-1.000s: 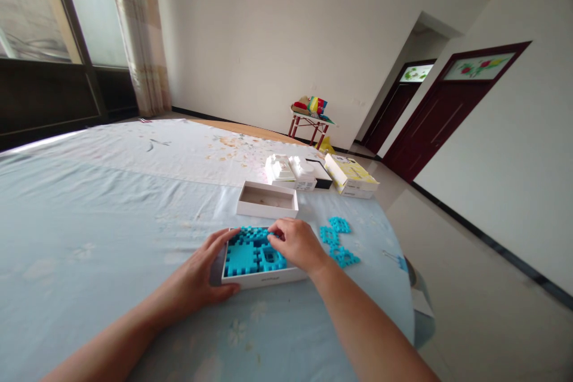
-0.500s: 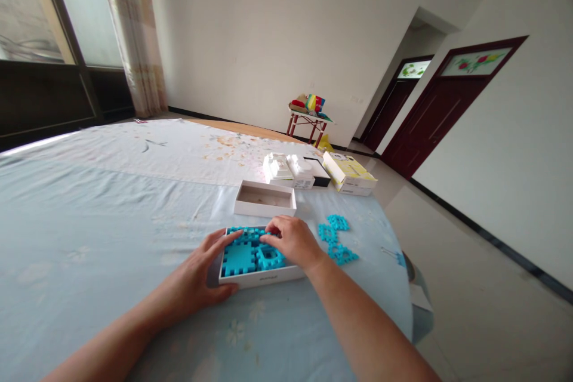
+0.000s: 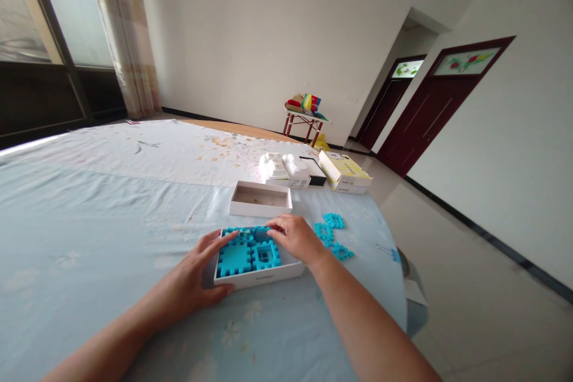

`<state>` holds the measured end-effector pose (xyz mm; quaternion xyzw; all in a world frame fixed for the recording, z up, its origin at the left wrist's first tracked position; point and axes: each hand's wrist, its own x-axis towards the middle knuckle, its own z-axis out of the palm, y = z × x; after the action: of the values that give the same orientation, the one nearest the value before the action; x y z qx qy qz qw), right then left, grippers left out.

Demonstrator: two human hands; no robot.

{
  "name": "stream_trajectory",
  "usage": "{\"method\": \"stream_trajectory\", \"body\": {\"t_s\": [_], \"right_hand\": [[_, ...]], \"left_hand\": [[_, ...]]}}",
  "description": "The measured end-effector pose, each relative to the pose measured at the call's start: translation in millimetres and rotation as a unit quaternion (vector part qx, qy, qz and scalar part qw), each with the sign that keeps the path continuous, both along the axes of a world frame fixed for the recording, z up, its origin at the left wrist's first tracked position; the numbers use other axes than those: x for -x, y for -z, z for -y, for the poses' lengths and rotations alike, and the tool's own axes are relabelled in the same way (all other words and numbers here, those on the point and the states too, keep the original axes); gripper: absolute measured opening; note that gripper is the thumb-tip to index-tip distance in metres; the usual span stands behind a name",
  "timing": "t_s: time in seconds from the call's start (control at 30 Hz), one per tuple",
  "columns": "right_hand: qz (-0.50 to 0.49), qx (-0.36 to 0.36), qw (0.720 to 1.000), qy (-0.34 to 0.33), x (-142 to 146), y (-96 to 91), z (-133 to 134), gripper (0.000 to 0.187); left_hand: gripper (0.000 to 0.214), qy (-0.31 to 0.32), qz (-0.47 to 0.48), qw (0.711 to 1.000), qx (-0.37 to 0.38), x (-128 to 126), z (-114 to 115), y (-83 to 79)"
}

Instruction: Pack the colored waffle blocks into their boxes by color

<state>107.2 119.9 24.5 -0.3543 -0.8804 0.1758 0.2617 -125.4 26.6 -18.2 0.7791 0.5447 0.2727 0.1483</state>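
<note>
A white cardboard box (image 3: 264, 278) lies on the table, packed on its left and middle with blue interlocking building blocks (image 3: 235, 259). My left hand (image 3: 197, 271) grips the box's left end, its thumb against the front wall and its fingertips reaching over the blocks. Over the box's back right part is my right hand (image 3: 293, 237), with bent fingers closed at a blue block (image 3: 261, 234) near the back wall; the fingers partly cover it. A square block with a window-like opening (image 3: 267, 255) sits in front of those fingers. Several loose blue blocks (image 3: 333, 235) lie right of the box.
Behind the box stands an open white lid or tray (image 3: 261, 210). Farther back are white boxes (image 3: 274, 170), a black-and-white box (image 3: 313, 172) and a yellow-and-white box (image 3: 344, 172). The round table's cloth (image 3: 111, 221) drops off at the right edge.
My right fingers have shifted slightly at the back of the box, and the window-like block now sits flatter and is more exposed. My left hand keeps its hold. The view has turned slightly right.
</note>
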Motion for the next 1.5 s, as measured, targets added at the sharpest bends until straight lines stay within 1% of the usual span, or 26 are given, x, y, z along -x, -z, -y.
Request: {"method": "stream_trajectory", "body": {"t_s": [0.17,0.27,0.43,0.53,0.67,0.77,0.87,0.93,1.07,1.17,1.33,1.5], "right_hand": [[-0.003,-0.007,1.0,0.005,-3.4,-0.2,0.2,0.016],[-0.005,-0.001,1.0,0.006,-10.8,-2.8,-0.6,0.015],[-0.02,0.07,0.996,-0.043,-17.2,-3.8,1.9,0.019],[-0.016,0.084,0.995,-0.058,-17.3,-4.3,4.0,0.021],[-0.007,0.072,0.996,-0.058,-17.6,-5.3,5.8,0.021],[-0.009,0.065,0.996,-0.063,-18.9,-5.2,6.0,0.022],[-0.013,0.064,0.996,-0.061,-20.1,-4.8,5.4,0.023],[-0.013,0.054,0.997,-0.06,-19.9,-4.8,5.0,0.022],[-0.005,0.04,0.997,-0.065,-17.5,-4.8,5.2,0.02],[-0.002,0.042,0.997,-0.065,-17.6,-4.1,5.6,0.022],[-0.012,0.03,0.999,-0.039,-21.3,-4.1,5.7,0.027],[-0.004,0.019,0.998,-0.055,-21.7,-3.4,3.6,0.019]], "left_hand": [[0.073,-0.031,0.007,0.999,-0.035,-2.5,-2.7,9.6],[0.073,-0.036,0.014,0.998,-0.056,-3.6,-3.7,11.1],[0.073,-0.022,0.012,0.998,-0.05,-3.3,-3.8,7.0],[0.072,-0.028,0.02,0.998,-0.045,-3.8,-3.7,7.7],[0.074,-0.024,0.023,0.998,-0.047,-4.1,-3.7,8.2],[0.077,-0.002,0.015,0.999,-0.036,-4.4,-3.7,5.3],[0.076,-0.002,0.013,0.999,-0.04,-5.5,-3.1,3.0],[0.076,-0.002,0.005,0.999,-0.052,-5.9,-2.8,3.2],[0.076,0.011,-0.022,0.999,-0.048,-5.8,-3.2,5.5],[0.076,-0.002,-0.007,0.998,-0.067,-7.1,-3.6,6.4],[0.077,-0.011,0.023,0.997,-0.076,-9.4,-4.0,7.5],[0.077,-0.009,0.031,0.997,-0.073,-8.7,-5.2,9.6]]}}
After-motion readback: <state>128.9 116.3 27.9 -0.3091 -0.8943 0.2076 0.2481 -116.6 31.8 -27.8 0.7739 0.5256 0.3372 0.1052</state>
